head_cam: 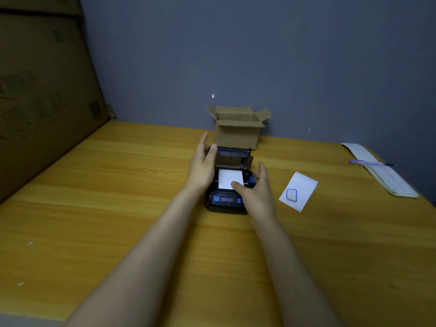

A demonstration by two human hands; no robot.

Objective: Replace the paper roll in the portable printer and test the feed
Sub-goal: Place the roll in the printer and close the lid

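While the fingers of the left hand curl loosely against the left end of the raised lid, gripping nothing fully, the thumb of the right hand presses on the near edge of a white paper strip; the right fingers are spread open along the machine's right side. Both hands work at a black portable printer standing near the middle of the yellow wooden worktop, its paper bay open and the strip lying flat across it. Whether a roll sits beneath cannot be made out, and the right hand covers part of the blue-buttoned front panel. Just behind the printer stands a small cardboard box, flaps open, its inside hidden. To the right, well apart, lies a loose white slip bearing a blue outline, its marking too small to read. Farther right, a purple pen rests across a long printed sheet, blurred at its far end. Large cartons at left are cut off by the frame.
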